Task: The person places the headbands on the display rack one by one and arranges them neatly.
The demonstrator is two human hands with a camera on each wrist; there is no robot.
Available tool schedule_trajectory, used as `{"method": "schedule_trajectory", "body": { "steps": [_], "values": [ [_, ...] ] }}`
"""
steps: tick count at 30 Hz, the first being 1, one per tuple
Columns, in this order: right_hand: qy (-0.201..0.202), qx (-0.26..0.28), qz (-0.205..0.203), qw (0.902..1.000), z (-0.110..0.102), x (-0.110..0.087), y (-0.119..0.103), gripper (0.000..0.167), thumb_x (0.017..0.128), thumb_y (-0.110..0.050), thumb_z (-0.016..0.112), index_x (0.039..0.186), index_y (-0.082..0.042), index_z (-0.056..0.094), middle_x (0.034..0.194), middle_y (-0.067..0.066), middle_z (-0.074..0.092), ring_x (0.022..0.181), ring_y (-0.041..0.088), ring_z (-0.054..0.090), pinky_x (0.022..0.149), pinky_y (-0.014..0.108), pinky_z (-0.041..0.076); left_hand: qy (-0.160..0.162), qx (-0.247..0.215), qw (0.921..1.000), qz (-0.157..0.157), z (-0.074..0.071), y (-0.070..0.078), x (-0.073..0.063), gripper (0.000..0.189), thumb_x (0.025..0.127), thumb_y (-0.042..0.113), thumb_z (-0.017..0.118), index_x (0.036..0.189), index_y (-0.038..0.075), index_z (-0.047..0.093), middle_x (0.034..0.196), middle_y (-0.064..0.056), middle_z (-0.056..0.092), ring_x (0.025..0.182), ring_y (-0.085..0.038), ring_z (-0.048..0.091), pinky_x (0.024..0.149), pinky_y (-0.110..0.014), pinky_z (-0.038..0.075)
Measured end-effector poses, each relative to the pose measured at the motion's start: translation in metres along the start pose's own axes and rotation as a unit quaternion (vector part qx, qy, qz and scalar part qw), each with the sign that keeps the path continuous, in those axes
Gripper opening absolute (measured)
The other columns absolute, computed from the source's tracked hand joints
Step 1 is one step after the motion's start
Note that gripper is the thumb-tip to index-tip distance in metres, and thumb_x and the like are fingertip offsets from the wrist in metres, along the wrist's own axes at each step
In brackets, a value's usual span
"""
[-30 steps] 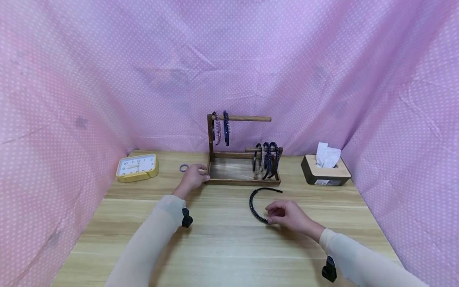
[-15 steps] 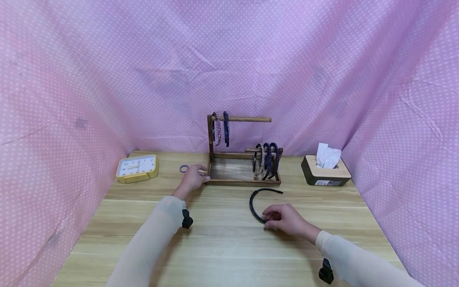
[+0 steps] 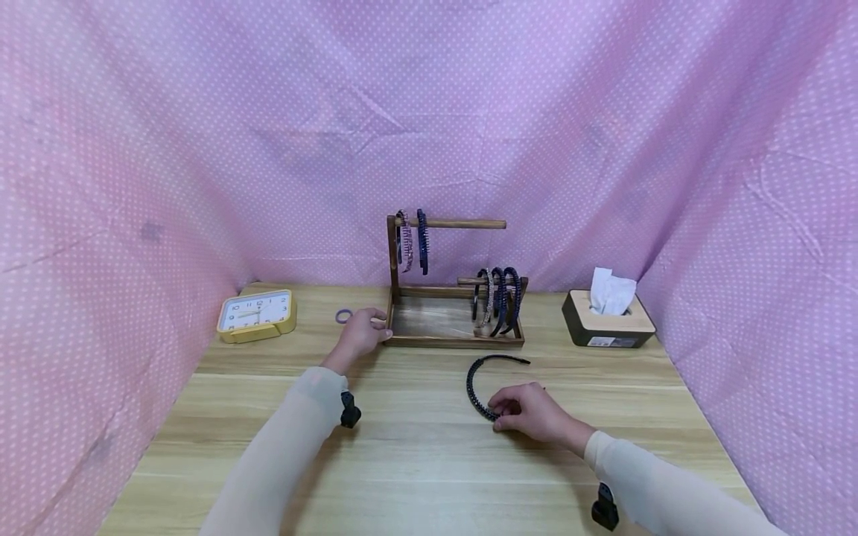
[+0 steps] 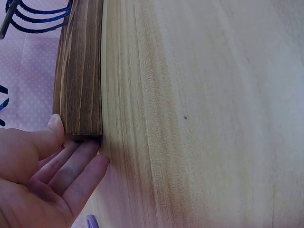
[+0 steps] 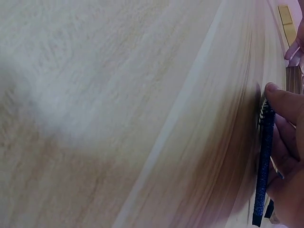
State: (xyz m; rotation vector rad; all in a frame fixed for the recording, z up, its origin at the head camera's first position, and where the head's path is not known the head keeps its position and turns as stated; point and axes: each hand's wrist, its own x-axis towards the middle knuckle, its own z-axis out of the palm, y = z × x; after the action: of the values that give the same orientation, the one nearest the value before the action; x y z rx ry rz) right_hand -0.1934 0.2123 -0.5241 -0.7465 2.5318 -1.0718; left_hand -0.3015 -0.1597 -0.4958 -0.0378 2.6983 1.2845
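Observation:
In the head view, a black beaded headband point(image 3: 473, 394) lies on the table in front of the wooden rack point(image 3: 456, 342). My right hand point(image 3: 532, 414) pinches its near side between thumb and fingers, covering part of the band. In the right wrist view the headband point(image 5: 264, 166) looks dark blue and runs along the fingers. My left hand point(image 3: 362, 333) touches the left end of the rack. Seen from the left wrist, the thumb point(image 4: 55, 124) rests at the rack's corner and the fairly straight fingers press its end face.
Several headbands point(image 3: 515, 298) hang on the lower bar, others point(image 3: 423, 242) on the upper bar. Left of the rack lies a purple ring point(image 3: 343, 316). A yellow clock point(image 3: 257, 316) stands at the left, a tissue box point(image 3: 608, 327) at the right. Pink dotted cloth point(image 3: 429, 134) surrounds the table.
My right hand has shifted slightly left and nearer to me along the headband, and its fingers have drawn in on the band. The left hand stays at the rack.

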Motion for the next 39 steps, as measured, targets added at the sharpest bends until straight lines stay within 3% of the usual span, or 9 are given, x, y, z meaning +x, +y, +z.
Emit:
{"method": "schedule_trajectory", "body": {
  "steps": [10, 17, 21, 30, 39],
  "values": [
    [0.038, 0.013, -0.005, 0.9992, 0.002, -0.007, -0.004, 0.021, 0.087, -0.016, 0.082, 0.108, -0.011, 0.077, 0.092, -0.006, 0.075, 0.081, 0.003, 0.066, 0.071, 0.023, 0.056, -0.004, -0.006, 1.0, 0.002, 0.0, -0.001, -0.001, 0.04, 0.097, 0.01, 0.071, 0.134, -0.001, 0.061, 0.124, -0.024, 0.071, 0.112, -0.035, 0.07, 0.093, -0.045, 0.058],
    [0.094, 0.034, -0.023, 0.9947, -0.009, -0.012, -0.026, 0.024, 0.089, -0.015, 0.08, 0.112, -0.007, 0.077, 0.096, -0.003, 0.077, 0.084, 0.005, 0.068, 0.072, 0.025, 0.057, -0.008, -0.009, 0.9999, -0.001, -0.001, -0.003, 0.0, 0.041, 0.097, 0.01, 0.071, 0.135, -0.001, 0.061, 0.124, -0.023, 0.07, 0.111, -0.035, 0.07, 0.092, -0.044, 0.058],
    [0.11, 0.076, -0.007, 0.991, -0.02, -0.015, -0.037, 0.027, 0.091, -0.015, 0.078, 0.116, -0.005, 0.075, 0.103, 0.006, 0.077, 0.088, 0.01, 0.069, 0.076, 0.025, 0.058, -0.006, -0.001, 1.0, -0.005, 0.0, -0.002, -0.001, 0.041, 0.097, 0.01, 0.071, 0.135, -0.001, 0.061, 0.125, -0.023, 0.07, 0.112, -0.035, 0.07, 0.092, -0.043, 0.058],
    [0.129, 0.208, 0.027, 0.9692, -0.038, -0.024, -0.049, 0.036, 0.096, -0.005, 0.07, 0.13, 0.007, 0.065, 0.116, 0.027, 0.07, 0.092, 0.007, 0.069, 0.079, 0.026, 0.06, -0.004, 0.011, 0.9999, -0.006, 0.0, -0.002, -0.001, 0.041, 0.098, 0.011, 0.071, 0.136, 0.0, 0.061, 0.124, -0.022, 0.07, 0.113, -0.034, 0.069, 0.089, -0.041, 0.059],
    [0.163, 0.262, 0.045, 0.9502, -0.043, -0.031, -0.056, 0.041, 0.098, -0.002, 0.066, 0.135, 0.013, 0.058, 0.112, 0.013, 0.071, 0.096, 0.006, 0.068, 0.087, 0.022, 0.058, -0.006, 0.006, 1.0, 0.003, -0.001, 0.0, -0.001, 0.041, 0.098, 0.011, 0.07, 0.136, 0.0, 0.06, 0.125, -0.023, 0.07, 0.116, -0.036, 0.067, 0.095, -0.046, 0.056]
  ]
}}
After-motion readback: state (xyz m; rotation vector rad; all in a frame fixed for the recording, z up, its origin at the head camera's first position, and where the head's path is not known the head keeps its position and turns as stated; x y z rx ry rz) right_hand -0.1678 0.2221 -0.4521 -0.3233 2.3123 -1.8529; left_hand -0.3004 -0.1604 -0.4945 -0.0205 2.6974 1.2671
